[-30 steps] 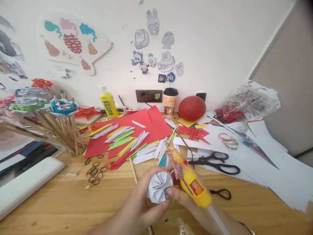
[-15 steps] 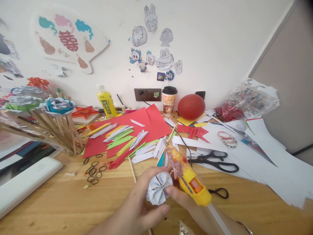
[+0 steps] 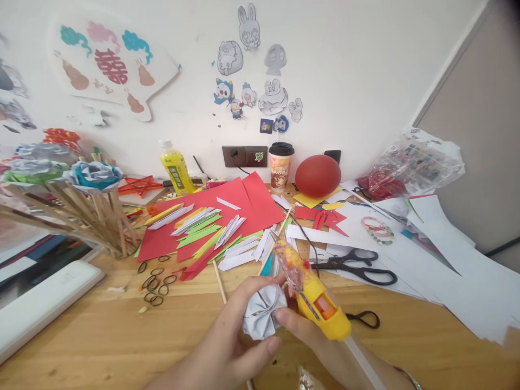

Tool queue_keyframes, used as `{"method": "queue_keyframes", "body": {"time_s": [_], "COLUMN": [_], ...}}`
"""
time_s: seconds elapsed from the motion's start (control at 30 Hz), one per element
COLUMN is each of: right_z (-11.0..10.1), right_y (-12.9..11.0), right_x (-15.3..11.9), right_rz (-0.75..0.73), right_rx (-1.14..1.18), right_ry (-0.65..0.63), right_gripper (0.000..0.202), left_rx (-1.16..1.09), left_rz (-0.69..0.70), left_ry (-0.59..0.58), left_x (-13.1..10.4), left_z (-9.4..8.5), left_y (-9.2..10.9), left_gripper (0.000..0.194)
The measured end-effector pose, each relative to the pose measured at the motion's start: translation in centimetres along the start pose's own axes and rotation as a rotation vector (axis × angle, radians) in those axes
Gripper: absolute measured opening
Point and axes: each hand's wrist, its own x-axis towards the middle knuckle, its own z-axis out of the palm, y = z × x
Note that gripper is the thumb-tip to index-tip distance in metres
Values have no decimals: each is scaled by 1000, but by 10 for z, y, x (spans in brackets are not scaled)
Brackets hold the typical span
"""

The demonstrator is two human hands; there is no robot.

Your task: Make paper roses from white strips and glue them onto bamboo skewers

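Observation:
A white folded-paper flower (image 3: 262, 319), gathered into pleats at its middle, sits in my left hand (image 3: 233, 330), whose fingers and thumb curl round its left side. My right hand (image 3: 309, 330) is closed on a yellow hot glue gun (image 3: 323, 303), its nozzle pointing up and away to the left. The thumb of that hand also presses the right edge of the flower. Under the gun the other right fingers are mostly hidden. A clear glue stick (image 3: 363, 363) sticks out of the gun's back end.
Black-handled scissors (image 3: 365, 265) lie on white sheets (image 3: 426, 265) at right. Folded paper strips (image 3: 203, 227) cover red paper (image 3: 260, 200) ahead. Several small black bands (image 3: 154, 284) lie left of my hands. A drink bottle (image 3: 176, 170), lidded cup (image 3: 281, 168) and red balloon (image 3: 318, 177) stand behind.
My hands, the flower and the glue gun stay in nearly the same place. The whole view has shifted very slightly.

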Motion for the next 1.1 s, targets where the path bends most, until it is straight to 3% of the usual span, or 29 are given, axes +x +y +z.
{"method": "queue_keyframes", "body": {"time_s": [0.33, 0.6, 0.8, 1.1], "right_z": [0, -3, 3, 7], "right_y": [-1, 14, 4, -6], "right_x": [2, 7, 3, -1], "right_rz": [-16, -85, -82, -53], "right_rx": [17, 53, 60, 80], "right_ry": [15, -25, 38, 105], "right_gripper": [26, 31, 26, 30], "left_rx": [19, -52, -121, -91], "left_rz": [2, 3, -5, -35], "left_ry": [39, 30, 51, 105], "left_x": [1, 2, 2, 4], "left_z": [0, 1, 2, 6], "left_y": [2, 1, -3, 7], "left_gripper": [50, 49, 45, 42]}}
